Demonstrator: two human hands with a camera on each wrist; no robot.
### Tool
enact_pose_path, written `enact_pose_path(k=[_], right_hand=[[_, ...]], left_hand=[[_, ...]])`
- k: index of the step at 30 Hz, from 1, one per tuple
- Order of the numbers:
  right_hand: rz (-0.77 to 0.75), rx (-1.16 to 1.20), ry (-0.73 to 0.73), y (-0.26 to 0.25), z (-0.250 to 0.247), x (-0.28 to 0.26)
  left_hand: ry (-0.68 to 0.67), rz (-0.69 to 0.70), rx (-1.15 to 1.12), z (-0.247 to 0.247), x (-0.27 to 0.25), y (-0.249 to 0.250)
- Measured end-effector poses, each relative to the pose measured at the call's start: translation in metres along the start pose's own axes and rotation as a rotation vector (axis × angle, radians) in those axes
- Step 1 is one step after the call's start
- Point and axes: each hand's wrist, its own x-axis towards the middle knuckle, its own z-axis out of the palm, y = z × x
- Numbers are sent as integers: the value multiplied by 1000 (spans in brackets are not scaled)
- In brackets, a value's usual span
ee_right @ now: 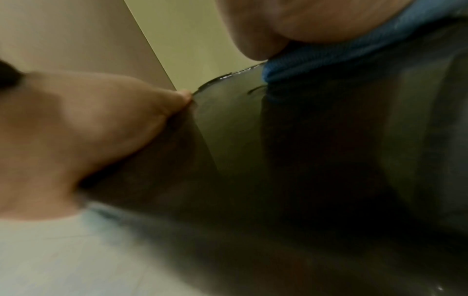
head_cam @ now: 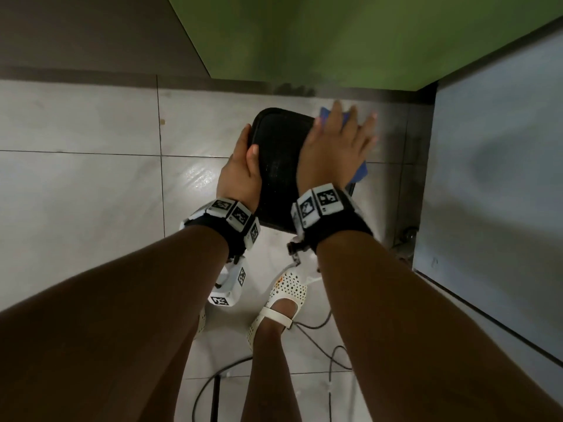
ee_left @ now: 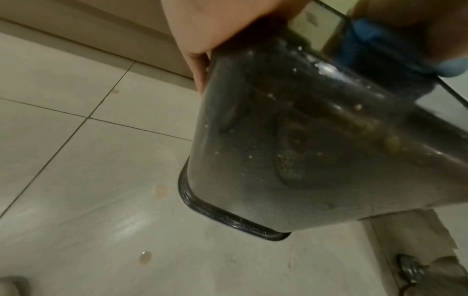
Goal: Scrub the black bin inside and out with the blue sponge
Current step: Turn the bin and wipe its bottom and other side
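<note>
The black bin [head_cam: 280, 166] stands upside down and tilted on the tiled floor, its rim [ee_left: 228, 218] low and its base toward me. My left hand [head_cam: 243, 166] grips the base's left edge, thumb on top and fingers down the side. My right hand [head_cam: 338, 141] lies flat with fingers spread and presses the blue sponge [head_cam: 361, 172] against the bin's right side. In the left wrist view the wet bin wall [ee_left: 303, 140] shows droplets, with the sponge [ee_left: 367, 40] beyond it. The right wrist view shows the sponge [ee_right: 354, 50] under my palm against the bin [ee_right: 278, 160].
A green panel [head_cam: 335, 41] rises just behind the bin and a grey panel [head_cam: 502, 178] closes the right side. Cables [head_cam: 332, 357] trail on the floor by my white perforated sandal [head_cam: 289, 290]. Pale floor tiles [head_cam: 91, 178] spread to the left.
</note>
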Motion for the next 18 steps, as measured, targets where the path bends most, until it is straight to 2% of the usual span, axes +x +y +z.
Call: enact_pose_path(k=[2, 5, 6, 8, 9, 11, 15, 16, 18], right_hand=[[-222, 46, -29, -14, 1, -12], [-500, 44, -229, -25, 3, -24], [-537, 52, -252, -23, 3, -24], [-515, 65, -168, -15, 2, -19], [-446, 52, -101, -9, 4, -17], [-204, 34, -9, 2, 2, -15], [375, 71, -71, 9, -10, -13], [481, 116, -57, 8, -11, -10], [595, 207, -4, 8, -17, -1]], left_hand=[[5, 6, -5, 0, 2, -1], [21, 9, -35, 1, 2, -4], [32, 9, -38, 1, 1, -4], [64, 2, -36, 2, -1, -2], [83, -6, -43, 3, -2, -2], [93, -18, -57, 5, -4, 0], [31, 1, -65, 10, -5, 4], [19, 9, -72, 11, -5, 4], [16, 12, -73, 11, -6, 4]])
